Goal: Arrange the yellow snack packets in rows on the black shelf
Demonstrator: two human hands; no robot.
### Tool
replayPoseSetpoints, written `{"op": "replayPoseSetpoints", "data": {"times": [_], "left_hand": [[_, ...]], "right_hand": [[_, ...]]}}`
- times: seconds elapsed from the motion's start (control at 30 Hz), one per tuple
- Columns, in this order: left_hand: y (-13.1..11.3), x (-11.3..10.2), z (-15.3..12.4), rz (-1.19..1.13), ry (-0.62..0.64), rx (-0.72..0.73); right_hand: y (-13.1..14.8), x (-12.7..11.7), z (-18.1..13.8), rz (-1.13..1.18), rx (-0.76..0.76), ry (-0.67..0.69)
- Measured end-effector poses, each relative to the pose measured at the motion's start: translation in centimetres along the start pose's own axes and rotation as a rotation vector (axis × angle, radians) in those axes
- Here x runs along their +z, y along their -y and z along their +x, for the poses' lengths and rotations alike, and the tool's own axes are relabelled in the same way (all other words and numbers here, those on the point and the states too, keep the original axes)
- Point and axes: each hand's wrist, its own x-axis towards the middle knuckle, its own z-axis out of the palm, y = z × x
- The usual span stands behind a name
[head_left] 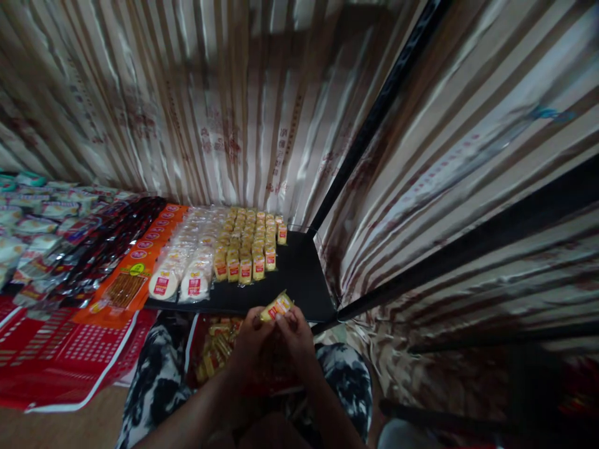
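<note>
My left hand (250, 333) and my right hand (294, 330) meet in front of me, fingers pinched together on a small yellow snack packet (277, 307) with a red label. Just beyond them lies a black tray (299, 274) carrying rows of the same yellow packets (248, 240) and rows of round white packets (187, 262). Under my hands, on my lap, sits an open bag with more yellow packets (216, 349).
Orange snack packs (133, 274), dark packs (100, 249) and pale packets (32, 218) are laid out to the left. A red basket (56, 355) lies at the lower left. Striped shiny curtains (210, 106) and black rack bars (374, 112) close in behind and to the right.
</note>
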Motion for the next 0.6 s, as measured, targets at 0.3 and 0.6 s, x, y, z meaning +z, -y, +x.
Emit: {"op": "replayPoseSetpoints", "data": {"times": [0.3,0.6], "left_hand": [[-1.7,4.7,3.4,0.093,-0.093,0.061],[-4.1,9.5,10.9,0.071,0.001,0.117]], "right_hand": [[1.4,-4.0,9.2,-0.272,-0.092,-0.247],[1.3,-3.7,19.6,-0.477,-0.265,-0.197]]}}
